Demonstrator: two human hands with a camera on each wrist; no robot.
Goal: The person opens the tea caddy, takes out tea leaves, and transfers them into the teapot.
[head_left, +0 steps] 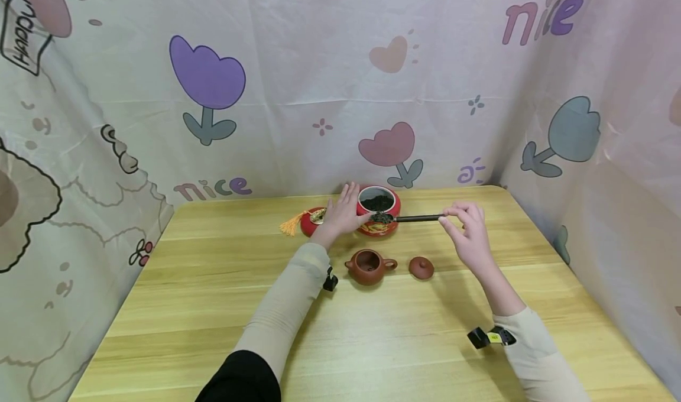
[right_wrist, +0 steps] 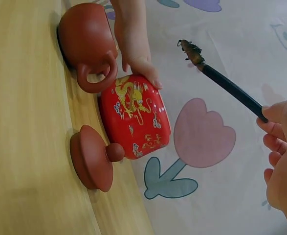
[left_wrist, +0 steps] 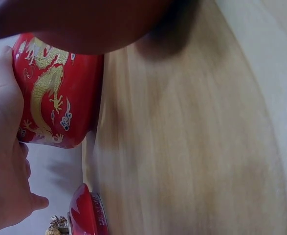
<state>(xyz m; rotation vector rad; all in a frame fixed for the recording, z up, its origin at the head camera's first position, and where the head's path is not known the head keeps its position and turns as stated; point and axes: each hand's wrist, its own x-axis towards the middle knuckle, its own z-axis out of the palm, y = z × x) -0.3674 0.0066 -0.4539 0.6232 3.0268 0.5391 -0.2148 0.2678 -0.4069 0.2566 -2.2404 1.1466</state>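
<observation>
My right hand [head_left: 469, 234] pinches the end of the dark handle of a tea scoop [head_left: 417, 218]. Dark tea leaves sit heaped on the scoop's head, held above the near rim of a red jar [head_left: 392, 224]. More dark leaves are inside the jar, and its outside bears a gold dragon [left_wrist: 48, 93]. Against the jar's left side my left hand [head_left: 343, 216] rests with straight fingers, its thumb along the front. Nearer to me stands a brown clay teapot [head_left: 367, 275], uncovered. Its knobbed lid [head_left: 421, 268] lies to the right of it.
Left of the jar, partly behind my left hand, lies the red jar lid [head_left: 308, 226] with a yellow tassel [head_left: 290, 224]. Everything stands on a wooden table [head_left: 372, 343]. A printed curtain [head_left: 298, 65] hangs behind its far edge and along the sides.
</observation>
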